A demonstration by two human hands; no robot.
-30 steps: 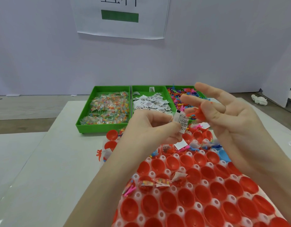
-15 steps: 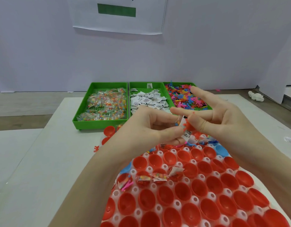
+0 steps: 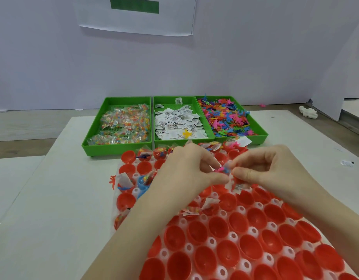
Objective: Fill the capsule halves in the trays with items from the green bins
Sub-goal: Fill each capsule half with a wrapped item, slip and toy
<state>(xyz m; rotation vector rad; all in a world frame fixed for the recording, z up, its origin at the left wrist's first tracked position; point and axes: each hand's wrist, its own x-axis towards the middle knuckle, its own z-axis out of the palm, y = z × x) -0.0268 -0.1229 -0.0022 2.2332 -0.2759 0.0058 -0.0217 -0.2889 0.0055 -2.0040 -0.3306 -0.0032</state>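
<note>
- On the white table (image 3: pixel 53 199), at the far left, a green plastic bin (image 3: pixel 93 145) held little clear bags of coloured beads (image 3: pixel 126 126).
- Next to it, a middle green bin (image 3: pixel 184 140) held small white paper packets (image 3: pixel 178 122), with one yellow toy figure (image 3: pixel 186 134) lying on top.
- The right green bin (image 3: pixel 261 132) was full of tiny plastic toy figures in many colours (image 3: pixel 225 118).
- Just in front of the bins lay a white tray of red capsule halves (image 3: pixel 253 231). The far cups had bags, packets and toys in them. The near cups were bare.
- The left hand (image 3: pixel 186 168) was over the tray with its fingers curled, pinching a small bunch of things (image 3: pixel 223 170) with pink and blue bits.
- The right hand (image 3: pixel 265 168) met it at the fingertips, curled too, pinching the same small bunch, with a white packet (image 3: pixel 238 186) hanging just under it.
</note>
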